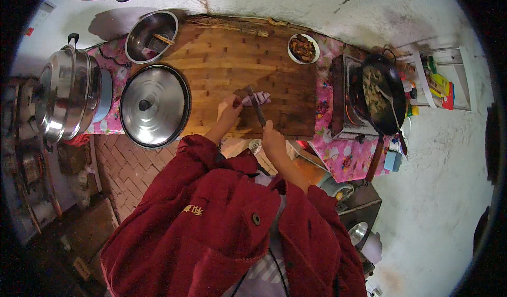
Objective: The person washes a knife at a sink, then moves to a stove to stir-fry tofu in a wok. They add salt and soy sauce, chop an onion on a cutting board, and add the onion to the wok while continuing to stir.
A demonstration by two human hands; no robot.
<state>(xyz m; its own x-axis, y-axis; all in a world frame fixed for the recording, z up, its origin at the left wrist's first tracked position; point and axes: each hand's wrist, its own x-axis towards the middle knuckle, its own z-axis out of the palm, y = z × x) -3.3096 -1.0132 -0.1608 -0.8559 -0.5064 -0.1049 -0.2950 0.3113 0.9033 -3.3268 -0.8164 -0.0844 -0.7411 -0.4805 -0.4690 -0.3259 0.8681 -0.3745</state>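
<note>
My right hand (273, 139) is closed round the handle of a kitchen knife (256, 107), its blade slanting up and left across a purple-and-white piece of food (263, 97). The piece looks like red onion, but I cannot be sure. From the left, my left hand (229, 110) holds its near end, fingers curled beside the blade. All of this lies on a large wooden cutting board (222, 59). Whether the blade has passed right through the piece does not show.
On the left are a round lid (163, 107), a metal bowl (134, 41) with chopsticks, and a steamer pot (58, 96). A white bowl of brown food (302, 49) stands at the board's far right. Beyond it, a wok (369, 109) with a spatula sits on a stove (340, 99).
</note>
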